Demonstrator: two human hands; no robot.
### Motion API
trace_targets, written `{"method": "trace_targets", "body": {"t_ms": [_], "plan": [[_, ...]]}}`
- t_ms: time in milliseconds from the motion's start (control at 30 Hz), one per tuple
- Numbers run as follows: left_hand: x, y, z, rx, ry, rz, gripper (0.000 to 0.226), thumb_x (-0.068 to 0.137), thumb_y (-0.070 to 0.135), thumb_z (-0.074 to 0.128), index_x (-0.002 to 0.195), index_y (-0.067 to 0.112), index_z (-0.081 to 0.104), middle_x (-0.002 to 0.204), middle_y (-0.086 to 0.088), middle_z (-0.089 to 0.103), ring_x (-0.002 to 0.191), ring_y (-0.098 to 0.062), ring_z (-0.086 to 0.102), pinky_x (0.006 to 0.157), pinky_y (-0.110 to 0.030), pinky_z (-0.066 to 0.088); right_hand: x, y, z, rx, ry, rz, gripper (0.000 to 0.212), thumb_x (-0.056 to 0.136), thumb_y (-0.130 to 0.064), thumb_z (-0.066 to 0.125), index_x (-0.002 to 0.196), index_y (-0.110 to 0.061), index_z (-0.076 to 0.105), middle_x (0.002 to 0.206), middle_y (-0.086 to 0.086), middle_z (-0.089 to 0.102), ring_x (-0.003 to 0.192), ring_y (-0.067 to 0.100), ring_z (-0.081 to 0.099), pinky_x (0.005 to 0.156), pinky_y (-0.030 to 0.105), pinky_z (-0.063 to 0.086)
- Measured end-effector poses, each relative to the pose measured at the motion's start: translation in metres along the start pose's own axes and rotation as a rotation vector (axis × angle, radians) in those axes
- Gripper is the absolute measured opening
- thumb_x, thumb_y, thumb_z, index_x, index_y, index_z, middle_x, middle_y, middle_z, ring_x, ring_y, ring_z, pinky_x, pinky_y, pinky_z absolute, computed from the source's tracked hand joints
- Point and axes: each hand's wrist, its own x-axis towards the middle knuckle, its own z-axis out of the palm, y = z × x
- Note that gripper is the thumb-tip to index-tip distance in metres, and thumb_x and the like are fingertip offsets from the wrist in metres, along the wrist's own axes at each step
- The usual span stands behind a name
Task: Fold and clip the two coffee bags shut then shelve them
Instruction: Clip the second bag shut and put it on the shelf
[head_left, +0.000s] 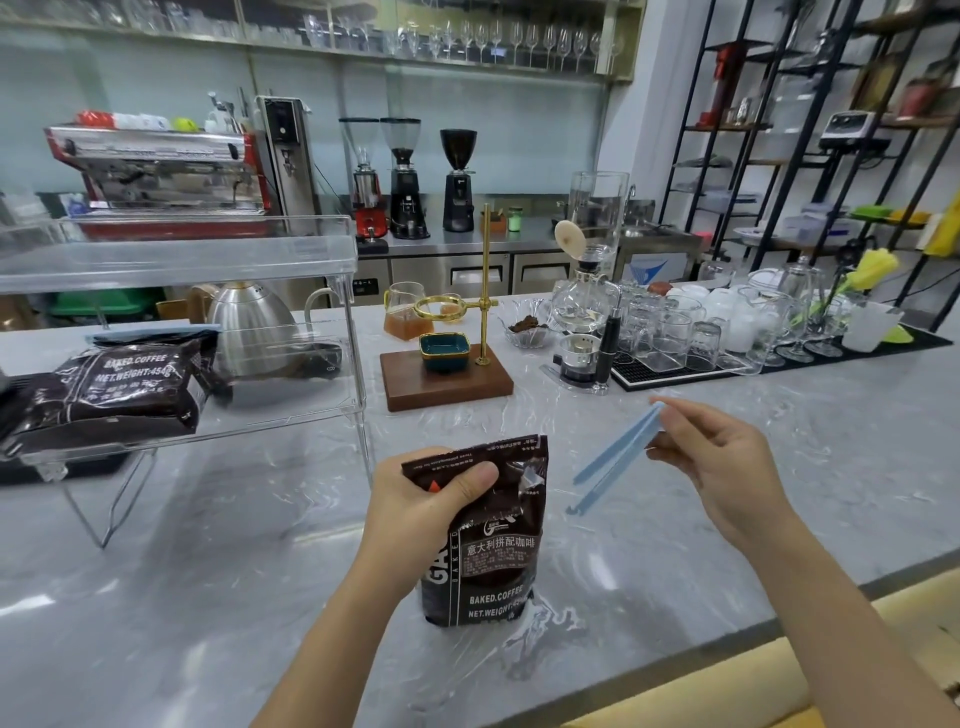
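The left hand (415, 499) is gripping a dark brown coffee bag (488, 540) that is standing upright on the grey marbled counter (727, 519). The fingers are wrapping behind the bag's top while the thumb is pressing across the front, holding the folded-over upper part down against the body of the bag. White lettering on the lower front of the bag is facing the camera.

To the right of that hand and slightly farther out, the right hand (727, 467) is hovering above the counter, pinching a long light-blue sealing clip (613, 462) at its hinged end between the thumb and fingertips. The clip's two arms are standing apart in a narrow V, pointing down and to the left, toward the bag's top, its open end hanging just beside the bag's upper right corner without touching it.

Well to the left of the left hand and farther away, a clear acrylic shelf (332, 291) is standing on the counter. On its lower tier a second coffee bag (124, 389) is lying flat, with a blue clip (156, 332) running across its folded top.

Beyond both hands, a wooden-based pour-over stand (447, 384) with a brass pole is sitting on the counter, carrying a small teal dish (444, 351). A steel kettle (249, 322) is showing through the shelf. Farther to the right of the right hand, upturned glasses (670, 332) are crowding a black drip mat (644, 371).
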Motion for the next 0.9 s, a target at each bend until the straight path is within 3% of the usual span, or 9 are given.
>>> {"method": "trace_targets", "body": {"t_ms": [67, 267, 333, 400, 467, 633, 733, 800, 900], "plan": [[0.001, -0.001, -0.001, 0.012, 0.001, -0.001, 0.012, 0.072, 0.02, 0.081, 0.072, 0.008, 0.076, 0.069, -0.009, 0.077, 0.067, -0.023, 0.075, 0.061, -0.03, 0.056, -0.006, 0.003, -0.005, 0.141, 0.042, 0.025, 0.039, 0.065, -0.033, 0.074, 0.098, -0.012, 0.074, 0.08, 0.001, 0.076, 0.07, 0.013, 0.07, 0.069, 0.026, 0.06], [0.002, -0.002, -0.002, 0.028, 0.009, 0.002, 0.009, 0.076, 0.013, 0.08, 0.07, 0.009, 0.075, 0.068, -0.009, 0.076, 0.066, -0.023, 0.074, 0.06, -0.03, 0.057, -0.024, 0.011, -0.003, 0.609, 0.151, 0.136, 0.021, 0.081, -0.022, 0.061, 0.097, -0.015, 0.072, 0.088, -0.002, 0.075, 0.081, 0.009, 0.073, 0.072, 0.022, 0.059], [0.002, -0.001, -0.001, 0.021, 0.004, -0.002, 0.009, 0.076, 0.014, 0.08, 0.069, 0.011, 0.076, 0.068, -0.008, 0.077, 0.066, -0.023, 0.075, 0.06, -0.028, 0.057, -0.03, 0.015, 0.004, 0.738, 0.15, 0.178, 0.031, 0.07, -0.026, 0.076, 0.099, -0.015, 0.072, 0.091, 0.0, 0.074, 0.083, 0.009, 0.073, 0.072, 0.022, 0.058], [0.002, -0.001, -0.001, 0.017, 0.004, -0.001, 0.009, 0.076, 0.014, 0.08, 0.068, 0.012, 0.076, 0.068, -0.008, 0.077, 0.066, -0.023, 0.075, 0.06, -0.029, 0.057, -0.035, 0.019, 0.011, 0.851, 0.144, 0.197, 0.058, 0.047, -0.026, 0.094, 0.1, -0.012, 0.073, 0.092, 0.002, 0.075, 0.084, 0.011, 0.073, 0.074, 0.024, 0.059], [0.002, 0.0, -0.001, 0.014, 0.004, 0.001, 0.01, 0.075, 0.014, 0.081, 0.067, 0.013, 0.075, 0.067, -0.008, 0.076, 0.066, -0.022, 0.074, 0.059, -0.028, 0.057, -0.039, 0.019, 0.019, 0.942, 0.155, 0.215, 0.058, 0.04, -0.022, 0.097, 0.093, -0.011, 0.076, 0.091, 0.003, 0.076, 0.083, 0.011, 0.074, 0.074, 0.025, 0.06], [0.001, 0.0, -0.001, 0.01, -0.002, 0.003, 0.01, 0.069, 0.021, 0.081, 0.068, 0.013, 0.075, 0.068, -0.007, 0.077, 0.066, -0.023, 0.075, 0.06, -0.029, 0.057, -0.05, 0.01, 0.047, 1.094, 0.183, 0.25, 0.016, 0.067, -0.021, 0.074, 0.078, -0.01, 0.078, 0.089, 0.003, 0.076, 0.081, 0.011, 0.074, 0.069, 0.024, 0.06], [0.001, 0.0, 0.0, 0.006, 0.002, 0.0, 0.019, 0.066, 0.026, 0.081, 0.076, 0.01, 0.078, 0.074, -0.011, 0.079, 0.071, -0.026, 0.076, 0.063, -0.032, 0.059, -0.056, 0.005, 0.068, 1.095, 0.178, 0.301, 0.018, 0.082, -0.022, 0.062, 0.083, -0.01, 0.076, 0.088, 0.005, 0.075, 0.078, 0.012, 0.074, 0.067, 0.025, 0.06], [0.001, 0.001, 0.0, 0.003, 0.003, 0.002, 0.022, 0.065, 0.027, 0.081, 0.079, 0.011, 0.079, 0.077, -0.012, 0.079, 0.074, -0.028, 0.077, 0.066, -0.034, 0.06, -0.058, 0.004, 0.082, 1.053, 0.157, 0.324, 0.018, 0.083, -0.023, 0.061, 0.092, -0.011, 0.07, 0.089, 0.005, 0.074, 0.078, 0.013, 0.074, 0.068, 0.025, 0.061], [-0.001, 0.003, 0.002, -0.021, -0.006, 0.008, 0.007, 0.07, 0.019, 0.08, 0.077, 0.017, 0.08, 0.078, -0.008, 0.08, 0.075, -0.025, 0.077, 0.066, -0.031, 0.061, -0.059, 0.006, 0.098, 0.985, 0.108, 0.34, 0.023, 0.081, -0.027, 0.063, 0.1, -0.014, 0.067, 0.091, 0.004, 0.073, 0.079, 0.013, 0.073, 0.071, 0.026, 0.061]]}}
